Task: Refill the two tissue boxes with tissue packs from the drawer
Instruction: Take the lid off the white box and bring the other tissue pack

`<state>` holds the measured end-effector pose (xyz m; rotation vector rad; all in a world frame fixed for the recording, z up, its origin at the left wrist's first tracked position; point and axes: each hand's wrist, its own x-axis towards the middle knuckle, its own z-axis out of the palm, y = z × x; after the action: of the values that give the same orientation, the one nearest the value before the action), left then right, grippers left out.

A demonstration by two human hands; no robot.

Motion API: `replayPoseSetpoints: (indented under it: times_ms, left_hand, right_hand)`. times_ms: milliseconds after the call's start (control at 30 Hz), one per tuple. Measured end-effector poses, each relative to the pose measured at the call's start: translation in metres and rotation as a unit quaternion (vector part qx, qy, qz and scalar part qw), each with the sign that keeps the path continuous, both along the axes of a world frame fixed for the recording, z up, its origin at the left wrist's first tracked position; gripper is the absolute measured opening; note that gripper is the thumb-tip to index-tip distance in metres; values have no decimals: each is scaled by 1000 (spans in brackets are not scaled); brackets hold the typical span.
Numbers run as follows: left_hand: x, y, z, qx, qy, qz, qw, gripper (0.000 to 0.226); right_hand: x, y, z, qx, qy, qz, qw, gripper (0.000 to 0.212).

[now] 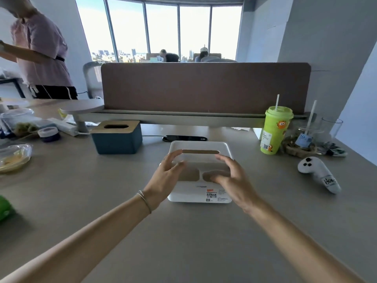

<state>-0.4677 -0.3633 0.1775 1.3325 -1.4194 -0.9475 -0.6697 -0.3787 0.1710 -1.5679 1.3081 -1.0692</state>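
Observation:
A white tissue box (201, 190) lies in the middle of the desk, with a long slot on its far part and two rounded openings plus a label on its near face. My left hand (165, 176) hovers at its left side, fingers spread and curved. My right hand (228, 176) is over its right side, the thumb above one rounded opening. Neither hand clearly grips the box. A blue tissue box (117, 142) with a wooden slotted lid stands behind and to the left. No tissue pack and no drawer show.
A green cup with a straw (274, 132), a glass (330, 129) and a white controller (318, 173) sit to the right. Food containers (14, 158) and a small jar (49, 133) crowd the left. A brown partition (204, 86) closes the desk's back. A person (40, 54) stands at far left.

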Motion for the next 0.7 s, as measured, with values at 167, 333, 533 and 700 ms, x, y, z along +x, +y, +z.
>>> replayPoseSetpoints:
  times_ms: [167, 333, 533, 700]
  left_hand:
    - [17, 8, 1, -70, -201, -26, 977, 65]
    - [20, -18, 38, -140, -484, -148, 851, 95]
    - [7, -42, 55, -65, -576, -180, 795, 102]
    - [5, -40, 52, -58, -594, -173, 784, 105]
  right_hand:
    - [-1, 7, 6, -94, 149, -1, 984, 82]
    - [-10, -15, 52, -151, 382, 192, 891, 95]
    - [5, -38, 70, -114, 532, 226, 808, 111]
    - [4, -40, 61, -122, 569, 213, 785, 115]
